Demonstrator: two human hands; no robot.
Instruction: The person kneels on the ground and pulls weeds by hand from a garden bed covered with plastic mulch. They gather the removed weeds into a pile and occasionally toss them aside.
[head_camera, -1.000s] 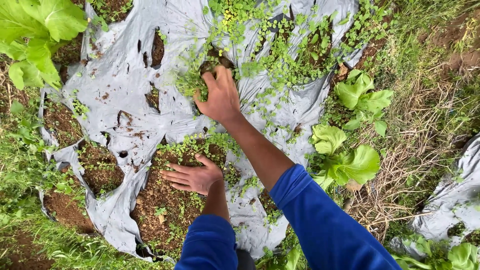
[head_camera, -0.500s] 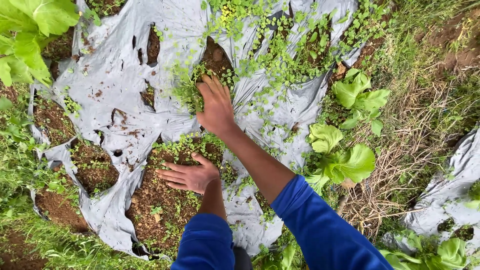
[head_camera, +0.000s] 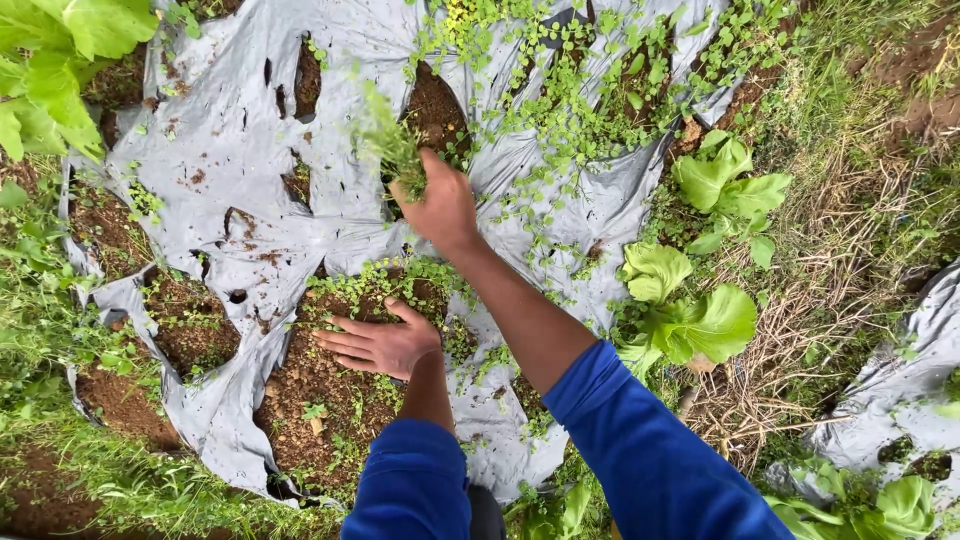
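My right hand (head_camera: 440, 208) is closed around a clump of small green weeds (head_camera: 392, 140), lifted just above a soil hole (head_camera: 437, 108) in the grey plastic mulch sheet (head_camera: 240, 140). My left hand (head_camera: 378, 343) lies flat, fingers spread, on bare brown soil (head_camera: 320, 400) in a torn opening of the sheet nearer to me. Both arms wear blue sleeves. More creeping weeds (head_camera: 590, 110) spread over the sheet to the right of my right hand.
Leafy green plants (head_camera: 690, 310) grow at the sheet's right edge, with another (head_camera: 60, 60) at the top left. Dry grass (head_camera: 850, 250) lies to the right. A second grey sheet (head_camera: 900, 380) shows at the far right. Several torn soil holes (head_camera: 190, 320) dot the left.
My right hand closed on the weeds at the far hole and pulled them up and toward me. My left hand stayed flat on the soil.
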